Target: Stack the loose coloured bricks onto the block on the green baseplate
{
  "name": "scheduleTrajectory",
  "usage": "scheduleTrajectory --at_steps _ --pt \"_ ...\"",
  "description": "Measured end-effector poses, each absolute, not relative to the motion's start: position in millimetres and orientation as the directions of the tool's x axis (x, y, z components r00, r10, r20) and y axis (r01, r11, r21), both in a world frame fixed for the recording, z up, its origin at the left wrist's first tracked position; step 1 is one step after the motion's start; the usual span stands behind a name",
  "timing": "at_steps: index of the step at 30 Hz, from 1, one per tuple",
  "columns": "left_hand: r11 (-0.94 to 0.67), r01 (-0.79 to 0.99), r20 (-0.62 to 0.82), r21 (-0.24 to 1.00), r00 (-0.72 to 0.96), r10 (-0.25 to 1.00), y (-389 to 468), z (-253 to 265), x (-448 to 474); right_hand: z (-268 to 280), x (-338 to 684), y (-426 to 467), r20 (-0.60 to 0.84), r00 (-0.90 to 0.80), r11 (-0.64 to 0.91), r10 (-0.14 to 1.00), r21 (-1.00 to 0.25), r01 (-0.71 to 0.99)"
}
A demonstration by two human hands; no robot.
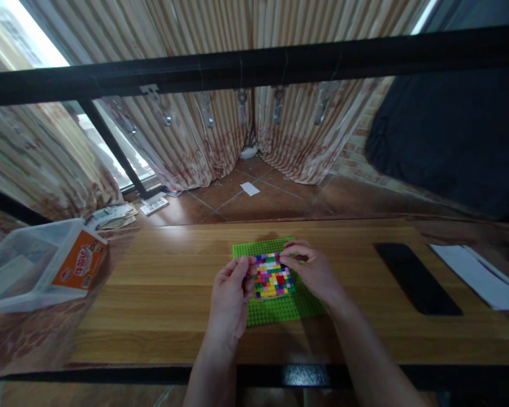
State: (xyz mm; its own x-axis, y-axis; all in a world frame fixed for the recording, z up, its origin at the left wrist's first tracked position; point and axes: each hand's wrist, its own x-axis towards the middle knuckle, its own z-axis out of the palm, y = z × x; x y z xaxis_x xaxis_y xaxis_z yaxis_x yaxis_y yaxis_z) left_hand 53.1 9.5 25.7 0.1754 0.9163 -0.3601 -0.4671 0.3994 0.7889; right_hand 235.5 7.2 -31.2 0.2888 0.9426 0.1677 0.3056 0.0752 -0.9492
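A green studded baseplate (271, 314) lies on the wooden table in front of me. On it sits a block of small multicoloured building bricks (274, 280), with yellow, red, white, purple and green pieces. At the block's upper left corner, my left hand (233, 288) is closed, thumb against bent fingers; what it pinches is too small to make out. My right hand (309, 265) reaches in from the right, its thumb and fingertips closed at the block's upper right corner. Whether a loose brick is between those fingertips is hidden.
To the right on the wooden table (161, 299) lie a black flat phone-like slab (418, 277) and white paper sheets (475, 277). A clear plastic bin (34, 265) with an orange label stands at the left. A black metal bar (220, 70) with hanging clips crosses beyond the table.
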Motion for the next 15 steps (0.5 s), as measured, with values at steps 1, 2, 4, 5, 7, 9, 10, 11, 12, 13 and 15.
scheduleTrajectory --at_steps 1,2,4,5,7,9,10,11,12,13,15 --pt "0.398 -0.471 -0.358 0.787 0.176 0.917 9.4 25.8 53.1 -32.5 234.6 7.7 0.149 0.304 0.063 0.941 -0.959 0.276" --pt "0.397 -0.474 -0.357 0.786 0.177 0.917 9.3 25.9 53.2 -33.6 233.4 8.2 0.122 0.323 0.045 0.939 -0.971 0.236" --pt "0.394 -0.478 -0.354 0.785 0.176 0.918 9.3 25.6 53.2 -34.9 230.5 9.1 0.058 0.361 0.008 0.931 -0.991 0.137" --pt "0.394 -0.478 -0.354 0.785 0.176 0.918 9.4 25.3 53.3 -35.2 229.0 9.5 0.029 0.374 -0.002 0.927 -0.996 0.084" --pt "0.397 -0.478 -0.356 0.784 0.178 0.917 9.7 24.6 53.5 -35.6 226.8 10.0 -0.009 0.382 -0.009 0.924 -1.000 -0.002" --pt "0.398 -0.483 -0.356 0.780 0.181 0.917 9.9 24.0 53.8 -35.7 225.9 10.0 -0.026 0.376 -0.011 0.926 -0.999 -0.042" --pt "0.400 -0.486 -0.358 0.777 0.183 0.916 9.9 23.7 54.0 -35.6 226.0 9.9 -0.033 0.370 -0.018 0.929 -0.999 -0.042" --pt "0.402 -0.491 -0.359 0.773 0.184 0.915 9.7 23.4 54.3 -35.5 226.3 9.8 -0.036 0.365 -0.026 0.930 -0.999 -0.033" --pt "0.402 -0.497 -0.360 0.769 0.184 0.915 9.5 23.1 54.7 -35.3 226.6 9.7 -0.038 0.364 -0.032 0.931 -0.999 -0.020" --pt "0.404 -0.505 -0.362 0.763 0.184 0.914 9.1 22.9 55.2 -35.1 226.9 9.6 -0.037 0.364 -0.037 0.931 -0.999 -0.007" --pt "0.411 -0.534 -0.373 0.739 0.183 0.910 8.5 22.7 56.5 -34.7 227.1 9.5 -0.028 0.365 -0.038 0.930 -0.999 0.021"
